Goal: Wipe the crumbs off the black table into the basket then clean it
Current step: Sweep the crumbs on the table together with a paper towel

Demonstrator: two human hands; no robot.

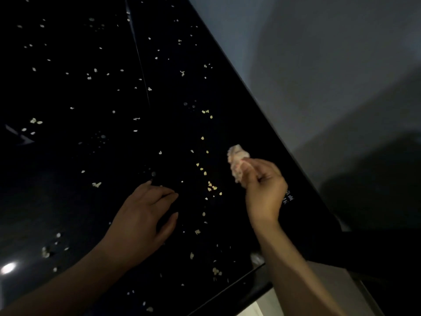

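Over the black table (68,179) strewn with crumbs (211,188), our right hand (264,192) grips a wadded cloth (237,160), our left hand (141,220) (empty) loosely open.

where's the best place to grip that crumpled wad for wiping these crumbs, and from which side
Probably by its near end, coming from the person's side, as the right hand does now: it pinches the crumpled wad at the end nearest the wrist, leaving the bunched far end free, pointing toward the crumbs on the black table. That loose end should wipe widest.

Dim light, grey floor (319,65), broad dark shadows (376,190)
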